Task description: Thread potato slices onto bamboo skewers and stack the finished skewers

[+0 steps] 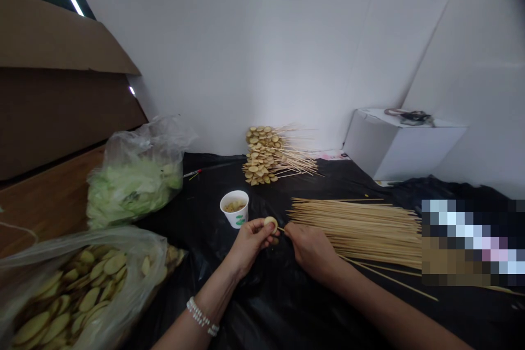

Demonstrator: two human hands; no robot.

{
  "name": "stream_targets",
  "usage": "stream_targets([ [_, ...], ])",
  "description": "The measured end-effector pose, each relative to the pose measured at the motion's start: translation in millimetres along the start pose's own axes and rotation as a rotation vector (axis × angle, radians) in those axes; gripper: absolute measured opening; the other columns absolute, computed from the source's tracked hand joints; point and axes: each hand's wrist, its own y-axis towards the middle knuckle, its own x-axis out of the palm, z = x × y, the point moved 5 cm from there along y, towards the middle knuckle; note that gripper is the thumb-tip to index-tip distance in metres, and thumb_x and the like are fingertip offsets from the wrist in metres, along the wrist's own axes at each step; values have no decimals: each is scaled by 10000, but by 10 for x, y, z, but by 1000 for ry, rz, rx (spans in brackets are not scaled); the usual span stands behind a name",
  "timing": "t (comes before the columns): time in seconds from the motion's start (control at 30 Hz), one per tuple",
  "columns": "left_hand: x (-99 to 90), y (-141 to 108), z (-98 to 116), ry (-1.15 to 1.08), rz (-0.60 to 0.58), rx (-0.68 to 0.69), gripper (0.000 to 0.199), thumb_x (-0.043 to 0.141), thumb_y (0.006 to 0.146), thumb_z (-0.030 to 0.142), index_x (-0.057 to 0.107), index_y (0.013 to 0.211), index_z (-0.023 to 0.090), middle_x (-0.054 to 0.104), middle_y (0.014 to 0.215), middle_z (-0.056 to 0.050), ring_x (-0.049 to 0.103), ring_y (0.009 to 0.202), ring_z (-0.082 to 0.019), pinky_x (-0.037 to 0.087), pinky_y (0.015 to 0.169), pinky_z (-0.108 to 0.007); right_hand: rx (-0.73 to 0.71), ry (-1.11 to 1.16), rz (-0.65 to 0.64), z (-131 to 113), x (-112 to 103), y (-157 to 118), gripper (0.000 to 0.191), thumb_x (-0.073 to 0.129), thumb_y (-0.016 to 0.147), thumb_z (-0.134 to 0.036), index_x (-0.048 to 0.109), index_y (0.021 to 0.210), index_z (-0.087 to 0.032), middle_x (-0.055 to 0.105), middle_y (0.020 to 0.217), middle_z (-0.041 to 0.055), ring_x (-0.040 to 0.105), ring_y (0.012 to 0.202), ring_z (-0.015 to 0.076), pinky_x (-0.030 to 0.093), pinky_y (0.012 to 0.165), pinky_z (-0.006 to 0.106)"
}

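My left hand (251,246) pinches a pale round potato slice (270,223) between thumb and fingers. My right hand (311,249) holds a thin bamboo skewer (281,228), its tip at the edge of the slice. Just right of that hand lies a loose pile of bamboo skewers (356,232). Beyond my hands stands a paper cup (234,209) with a pale food inside. At the back, a stack of finished skewers threaded with potato slices (260,156) rests on the black plastic sheet (279,306). A clear bag of potato slices (77,295) sits at lower left.
A clear bag of shredded green cabbage (131,188) sits at left, by a wooden edge and brown cardboard (53,82). A white box (402,145) stands at back right against the white wall (229,49). A pixelated patch covers the right side.
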Motion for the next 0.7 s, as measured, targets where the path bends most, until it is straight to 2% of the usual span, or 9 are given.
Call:
stream_targets([
  [0.1,-2,1,29,-43,12,18,316,790,659,377,689,804,115,681,740,-49,507,548,-31,384,505,-112,-21,24,18,11,-12,27,208,380,942,-125,578,920,-184,650,817,27,603,743,160,317,613,260],
  [0.2,-32,10,80,-112,49,65,310,797,650,374,689,789,119,677,739,-41,497,548,-27,403,528,-113,-39,46,113,47,-64,40,184,395,965,-206,575,997,-191,649,877,34,596,790,164,334,640,256],
  [0.33,-69,29,113,-184,77,85,325,805,634,385,691,769,112,672,731,-42,502,553,-29,410,532,-115,-39,12,185,92,-97,30,174,417,953,-192,582,899,-182,633,848,37,577,766,164,320,630,260],
  [0.43,-73,33,98,-193,67,67,326,804,635,385,688,762,108,670,723,-45,506,552,-31,408,527,-117,-34,-15,162,84,-76,19,218,399,952,-171,578,829,-185,626,765,28,565,695,160,291,602,274],
  [0.6,-56,13,83,-168,52,62,325,804,634,385,679,744,106,659,698,-36,490,535,-24,394,515,-112,0,50,74,60,-45,18,209,403,939,-143,575,828,-182,637,742,16,568,670,144,275,592,271],
  [0.7,-47,3,74,-150,56,53,324,801,637,387,674,742,107,658,694,-34,491,539,-27,393,517,-116,-7,50,86,61,-55,20,210,408,940,-153,574,814,-186,633,746,15,561,683,144,279,603,265],
])
